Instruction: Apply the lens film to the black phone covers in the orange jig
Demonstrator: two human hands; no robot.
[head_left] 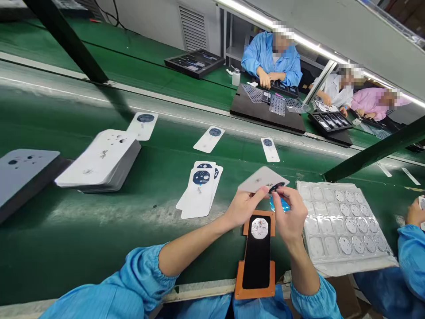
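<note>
My left hand (241, 206) is closed on the near edge of a white phone back cover (259, 178), held tilted above the bench. The fingertips of my right hand (292, 212) pinch a dark round camera piece (276, 187) at the cover's right end; whether it is stuck to the cover I cannot tell. Just below my right fingers shows a shiny blue film (280, 204), partly hidden. Under both hands sits an orange fixture (255, 293) with a black pad (256, 263). On the pad's far end lies a silvery eight-sided camera plate (259, 228).
A clear tray (317, 228) with several round plates lies on the right. Overlapping covers (201, 190), a tall cover stack (99, 161) and a darker stack (26, 177) stand left. Single covers (209, 138) lie farther back. Co-workers (274, 60) sit opposite; a neighbour's sleeve (411, 248) is at right.
</note>
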